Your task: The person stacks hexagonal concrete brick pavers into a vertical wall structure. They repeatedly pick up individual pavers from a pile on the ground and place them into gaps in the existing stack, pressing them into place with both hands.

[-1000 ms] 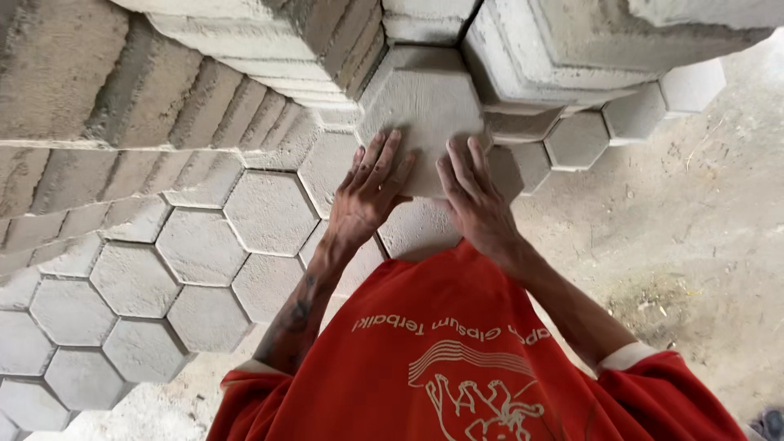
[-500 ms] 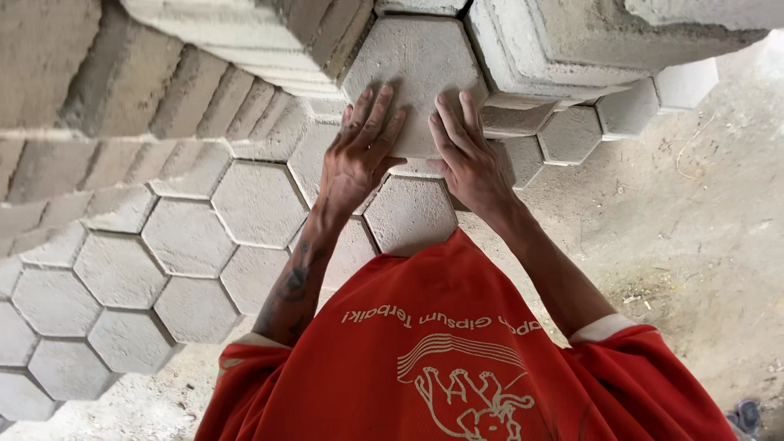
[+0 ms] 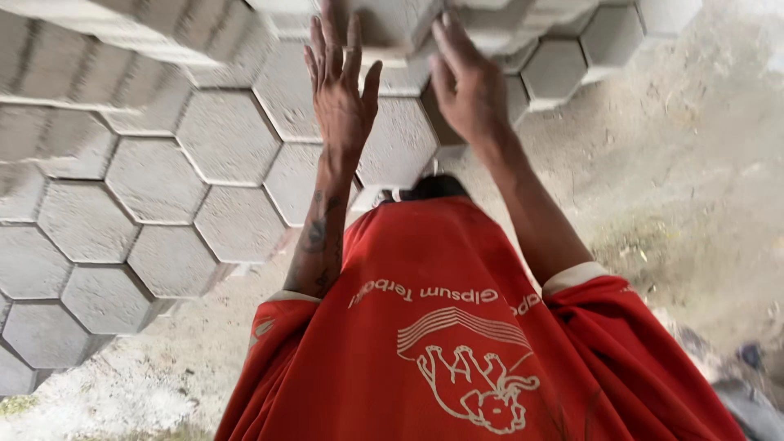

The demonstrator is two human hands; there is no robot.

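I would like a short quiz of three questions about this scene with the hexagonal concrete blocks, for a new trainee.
1. True or false: both the left hand and the right hand are raised to the grey hexagonal block at the top of the picture.
2. What colour is the shirt of the person?
A. blue
B. red
C. white
3. What shape have the laid pavers on the ground?

Key:
1. True. The fingers of both hands are spread flat against it.
2. B.
3. Hexagons, set close side by side, beside bare sandy ground.
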